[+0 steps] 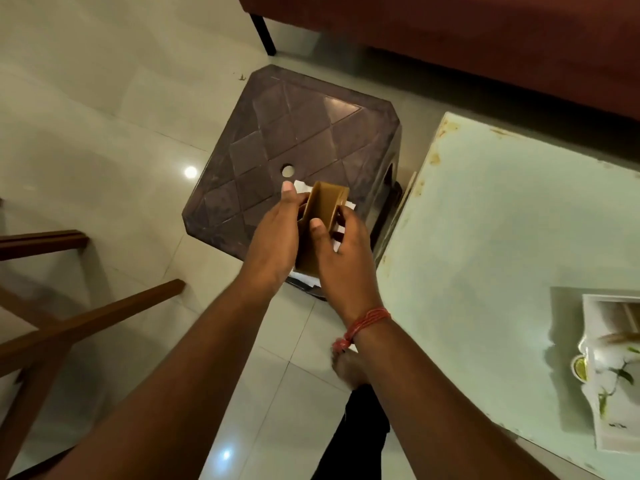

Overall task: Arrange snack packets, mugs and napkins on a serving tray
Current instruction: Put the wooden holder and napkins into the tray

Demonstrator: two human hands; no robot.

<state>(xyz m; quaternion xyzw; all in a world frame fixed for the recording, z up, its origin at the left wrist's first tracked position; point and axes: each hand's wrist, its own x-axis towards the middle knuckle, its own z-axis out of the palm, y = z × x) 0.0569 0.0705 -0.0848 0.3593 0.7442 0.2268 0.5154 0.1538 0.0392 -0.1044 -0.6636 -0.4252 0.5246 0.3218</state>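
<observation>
Stool beneath holder; table right, sofa beyond.

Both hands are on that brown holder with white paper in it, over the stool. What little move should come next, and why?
Probably carry the napkin holder to the right, toward the tray. Both the left hand and right hand grip it above the stool, while the tray sits on the pale table at the right edge of view, so the napkins aren't on it yet.
</observation>
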